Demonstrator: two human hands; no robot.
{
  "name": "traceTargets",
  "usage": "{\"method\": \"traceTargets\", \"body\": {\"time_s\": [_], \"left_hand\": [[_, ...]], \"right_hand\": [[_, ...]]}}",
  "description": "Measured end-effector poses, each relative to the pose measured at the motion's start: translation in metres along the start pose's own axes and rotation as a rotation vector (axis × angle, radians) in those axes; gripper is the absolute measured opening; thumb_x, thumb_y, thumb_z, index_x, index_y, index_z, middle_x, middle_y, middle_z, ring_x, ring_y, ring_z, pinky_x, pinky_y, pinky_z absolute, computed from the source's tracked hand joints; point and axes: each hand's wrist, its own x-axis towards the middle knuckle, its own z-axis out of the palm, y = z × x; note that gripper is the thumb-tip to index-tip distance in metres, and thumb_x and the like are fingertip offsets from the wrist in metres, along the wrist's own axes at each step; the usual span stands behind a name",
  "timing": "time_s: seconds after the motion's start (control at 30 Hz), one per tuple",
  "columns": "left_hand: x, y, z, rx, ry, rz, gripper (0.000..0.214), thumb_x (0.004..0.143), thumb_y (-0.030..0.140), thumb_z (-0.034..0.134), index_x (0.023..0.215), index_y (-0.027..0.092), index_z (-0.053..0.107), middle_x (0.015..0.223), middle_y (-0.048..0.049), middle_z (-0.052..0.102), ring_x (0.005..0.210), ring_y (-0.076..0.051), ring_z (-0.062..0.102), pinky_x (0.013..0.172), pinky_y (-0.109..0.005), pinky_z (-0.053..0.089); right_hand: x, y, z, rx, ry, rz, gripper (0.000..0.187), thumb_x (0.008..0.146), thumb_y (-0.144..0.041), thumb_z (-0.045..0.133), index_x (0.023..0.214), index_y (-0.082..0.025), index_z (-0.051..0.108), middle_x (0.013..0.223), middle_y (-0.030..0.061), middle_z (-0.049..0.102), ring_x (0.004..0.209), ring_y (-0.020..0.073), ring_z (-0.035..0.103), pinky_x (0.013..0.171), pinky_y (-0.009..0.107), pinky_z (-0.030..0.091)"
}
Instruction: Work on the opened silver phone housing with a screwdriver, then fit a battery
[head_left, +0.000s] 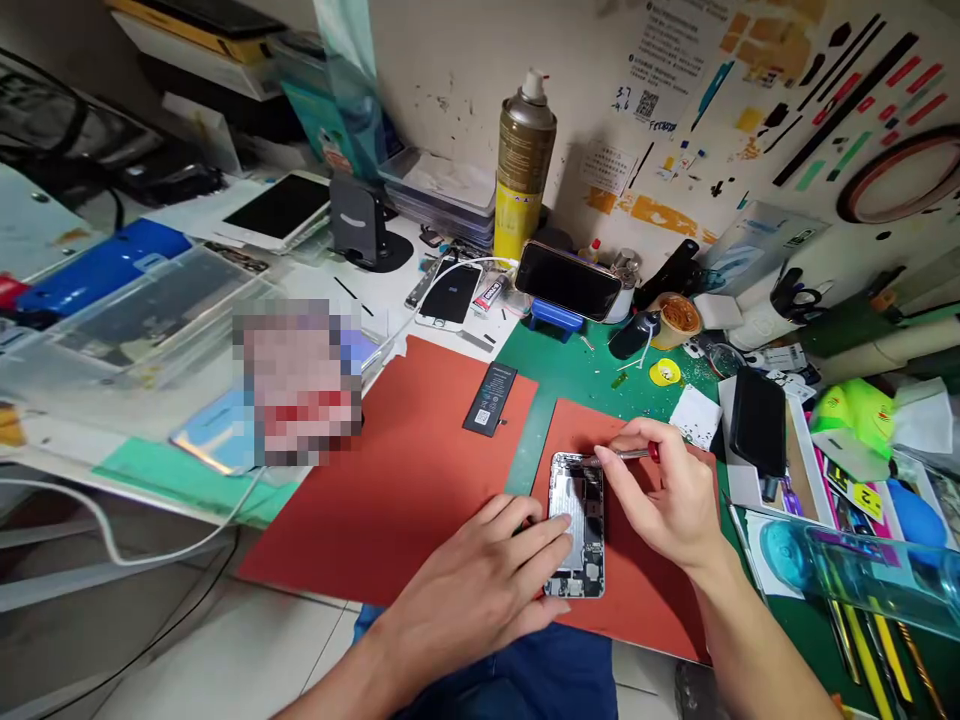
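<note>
An opened phone (576, 540) lies face up on the red-brown mat, its inner parts, screws and metal plates bare. My left hand (491, 570) grips its left side, with the fingers over the inside and the thumb at the bottom edge. My right hand (664, 490) pinches a thin screwdriver (634, 454) with a red end, held nearly flat. The tool's tip is at the phone's top edge; the fingers partly hide it. A black phone battery (490, 400) lies apart on the mat, up and left of the phone.
Behind the red-brown mat (390, 470) stand a spray can (525, 165) and a phone on a blue stand (568, 280). At right are a parts tray with a black phone (757, 420), a clear bottle (870, 570) and several tweezers. Plastic boxes fill the left.
</note>
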Motion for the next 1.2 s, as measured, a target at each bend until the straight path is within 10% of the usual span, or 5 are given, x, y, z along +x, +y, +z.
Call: {"method": "traceTargets", "body": {"time_s": [1.2], "left_hand": [[-0.003,0.0,0.005,0.033,0.047,0.023,0.04,0.1,0.043,0.078,0.128,0.017,0.067,0.129,-0.008,0.075,0.11,-0.028,0.06,0.098,-0.044,0.048]], "right_hand": [[0.024,-0.015,-0.005,-0.198,-0.197,-0.209,0.011,0.106,-0.02,0.063,0.098,-0.024,0.057,0.08,0.0008,0.071,0.067,0.0165,0.069,0.062,0.031,0.052]]}}
